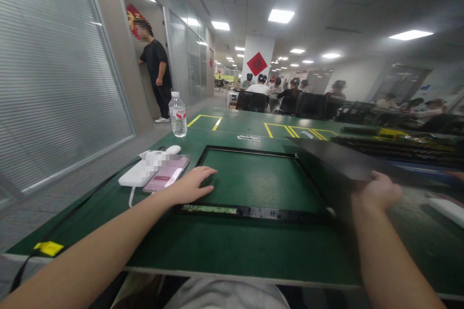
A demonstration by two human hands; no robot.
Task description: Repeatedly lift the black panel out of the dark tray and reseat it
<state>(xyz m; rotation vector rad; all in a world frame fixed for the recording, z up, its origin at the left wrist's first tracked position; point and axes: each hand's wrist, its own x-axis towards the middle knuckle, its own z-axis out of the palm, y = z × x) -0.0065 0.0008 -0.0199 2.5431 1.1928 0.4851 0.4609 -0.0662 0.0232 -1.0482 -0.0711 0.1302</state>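
A black rectangular frame (253,213) lies flat on the green table (224,246) in front of me. My left hand (192,184) rests on the frame's left side, fingers stretched out flat. My right hand (379,191) is blurred by motion at the near edge of a dark flat panel (337,159), which is tilted up over the frame's right side. The fingers seem curled on the panel's edge.
A phone (166,175) and a white power bank (139,172) lie left of the frame, with a water bottle (177,115) behind them. Dark trays (391,147) are stacked at the right. A person stands at a door at left; several people sit in the background.
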